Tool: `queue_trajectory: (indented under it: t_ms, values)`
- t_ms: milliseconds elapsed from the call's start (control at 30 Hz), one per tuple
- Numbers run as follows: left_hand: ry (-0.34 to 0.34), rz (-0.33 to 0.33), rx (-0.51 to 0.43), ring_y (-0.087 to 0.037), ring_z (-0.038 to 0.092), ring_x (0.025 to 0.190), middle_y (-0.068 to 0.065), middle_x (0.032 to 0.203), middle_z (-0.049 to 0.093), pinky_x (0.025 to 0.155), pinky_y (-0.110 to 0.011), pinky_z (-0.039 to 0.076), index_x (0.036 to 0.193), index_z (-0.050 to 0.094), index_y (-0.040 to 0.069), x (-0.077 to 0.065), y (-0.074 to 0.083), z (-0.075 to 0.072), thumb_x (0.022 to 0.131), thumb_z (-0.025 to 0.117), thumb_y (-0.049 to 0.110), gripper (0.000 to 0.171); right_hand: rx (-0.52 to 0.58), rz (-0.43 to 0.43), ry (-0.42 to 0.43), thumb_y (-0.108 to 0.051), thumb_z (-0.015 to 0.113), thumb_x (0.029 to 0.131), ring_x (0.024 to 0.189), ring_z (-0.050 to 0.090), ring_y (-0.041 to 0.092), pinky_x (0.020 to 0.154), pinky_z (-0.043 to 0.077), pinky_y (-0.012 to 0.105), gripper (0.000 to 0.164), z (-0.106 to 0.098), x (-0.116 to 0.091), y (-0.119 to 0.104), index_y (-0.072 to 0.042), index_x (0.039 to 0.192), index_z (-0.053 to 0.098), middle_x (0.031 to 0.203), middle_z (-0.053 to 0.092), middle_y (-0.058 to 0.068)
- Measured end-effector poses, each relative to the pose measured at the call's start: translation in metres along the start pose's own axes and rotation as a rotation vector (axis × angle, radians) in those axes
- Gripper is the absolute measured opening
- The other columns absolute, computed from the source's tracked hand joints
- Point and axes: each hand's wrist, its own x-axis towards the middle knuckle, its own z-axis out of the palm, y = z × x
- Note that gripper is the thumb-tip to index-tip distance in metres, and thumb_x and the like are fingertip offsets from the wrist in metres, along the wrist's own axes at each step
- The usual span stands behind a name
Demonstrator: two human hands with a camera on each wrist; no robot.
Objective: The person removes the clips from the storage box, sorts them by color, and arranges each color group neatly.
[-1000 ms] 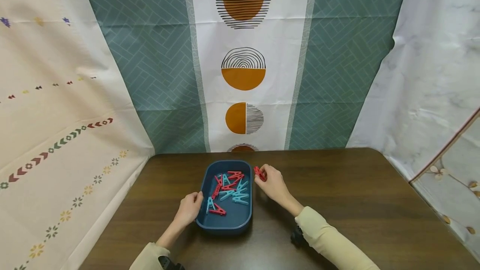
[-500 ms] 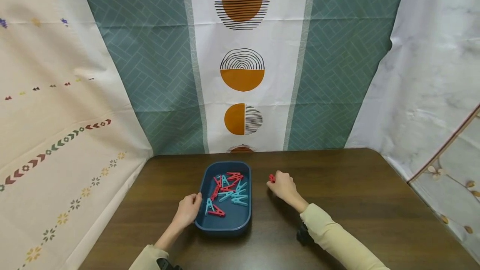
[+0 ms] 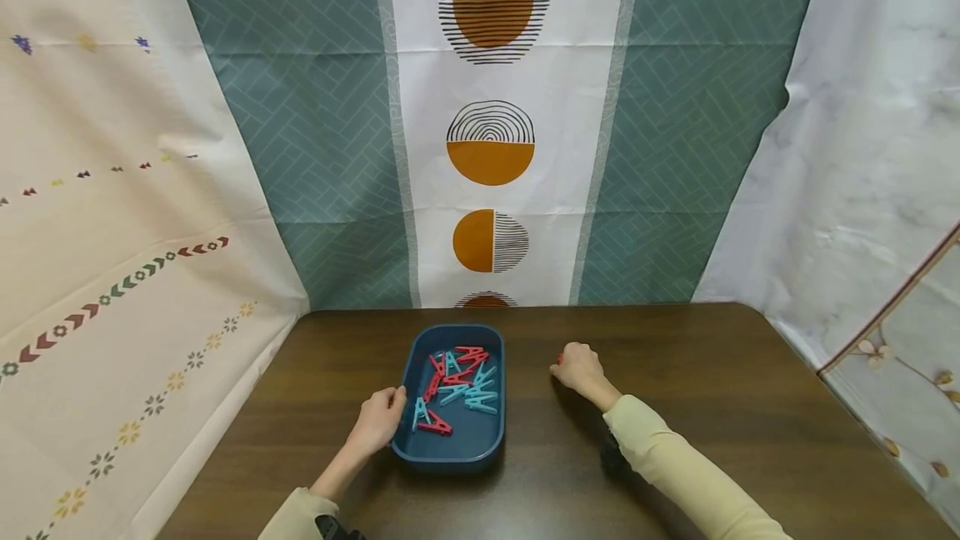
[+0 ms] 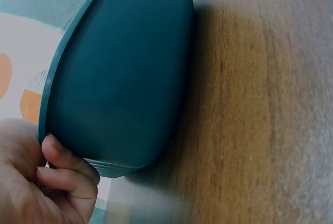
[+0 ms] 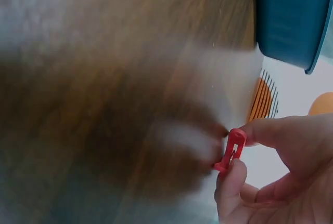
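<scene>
A red clothespin (image 5: 232,148) is pinched between the thumb and fingers of my right hand (image 5: 281,167), close above the table to the right of the bin; in the head view the right hand (image 3: 581,369) hides most of it. My left hand (image 3: 380,419) grips the left rim of the dark blue plastic bin (image 3: 450,455). In the left wrist view the left hand (image 4: 52,182) has its thumb and fingers on the rim of the bin (image 4: 119,73). Inside lie several red clothespins (image 3: 436,425) and several light blue clothespins (image 3: 482,405), loosely heaped.
The brown wooden table (image 3: 675,407) extends to both sides of the bin. Behind it hangs a green and white patterned cloth (image 3: 330,190). More cloths hang at the left (image 3: 150,290) and right (image 3: 847,232).
My right hand has moved right, away from the bin's right edge, carrying the red clothespin and lowering toward the table. The left hand has stayed on the rim.
</scene>
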Motion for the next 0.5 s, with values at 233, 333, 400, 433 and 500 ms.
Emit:
queue_trajectory:
  t_ms: [233, 333, 400, 433, 500]
  values:
    - [-0.009, -0.013, 0.003, -0.015, 0.045, 0.047, -0.003, 0.060, 0.043, 0.044, -0.026, 0.043, 0.083, 0.058, 0.001, -0.001, 0.002, 0.000, 0.102, 0.043, 0.026, 0.035, -0.051, -0.071, -0.032, -0.017, 0.064, 0.089, 0.049, 0.029, 0.011, 0.049, 0.027, 0.025, 0.052, -0.005, 0.004, 0.006, -0.017, 0.047, 0.032, 0.047, 0.028, -0.006]
    - [-0.009, -0.007, 0.000, -0.015, 0.045, 0.047, -0.003, 0.061, 0.043, 0.044, -0.027, 0.043, 0.082, 0.057, 0.001, -0.001, 0.003, 0.000, 0.102, 0.043, 0.026, 0.035, -0.046, -0.064, -0.040, -0.020, 0.064, 0.090, 0.049, 0.030, 0.011, 0.050, 0.028, 0.025, 0.052, -0.006, 0.006, 0.008, -0.017, 0.049, 0.033, 0.048, 0.029, -0.006]
    - [-0.008, -0.010, 0.004, -0.015, 0.045, 0.046, -0.003, 0.060, 0.043, 0.044, -0.027, 0.043, 0.081, 0.057, 0.002, -0.001, 0.002, 0.000, 0.102, 0.043, 0.026, 0.035, -0.041, -0.043, -0.053, -0.025, 0.065, 0.091, 0.050, 0.032, 0.011, 0.049, 0.028, 0.025, 0.051, -0.008, 0.007, 0.010, -0.017, 0.050, 0.035, 0.049, 0.030, -0.006]
    - [-0.007, -0.012, 0.004, -0.015, 0.045, 0.046, -0.003, 0.060, 0.043, 0.044, -0.027, 0.043, 0.081, 0.057, 0.002, -0.001, 0.003, 0.000, 0.102, 0.043, 0.026, 0.035, -0.038, -0.028, -0.054, -0.029, 0.065, 0.090, 0.050, 0.033, 0.011, 0.048, 0.028, 0.025, 0.051, -0.009, 0.007, 0.010, -0.017, 0.050, 0.036, 0.049, 0.031, -0.006]
    - [-0.007, -0.013, 0.007, -0.015, 0.045, 0.046, -0.003, 0.060, 0.043, 0.044, -0.026, 0.043, 0.081, 0.057, 0.002, 0.000, 0.003, 0.000, 0.102, 0.043, 0.025, 0.035, -0.022, 0.004, -0.054, -0.035, 0.066, 0.090, 0.048, 0.033, 0.012, 0.045, 0.026, 0.024, 0.052, -0.012, 0.008, 0.010, -0.017, 0.050, 0.037, 0.049, 0.033, -0.005]
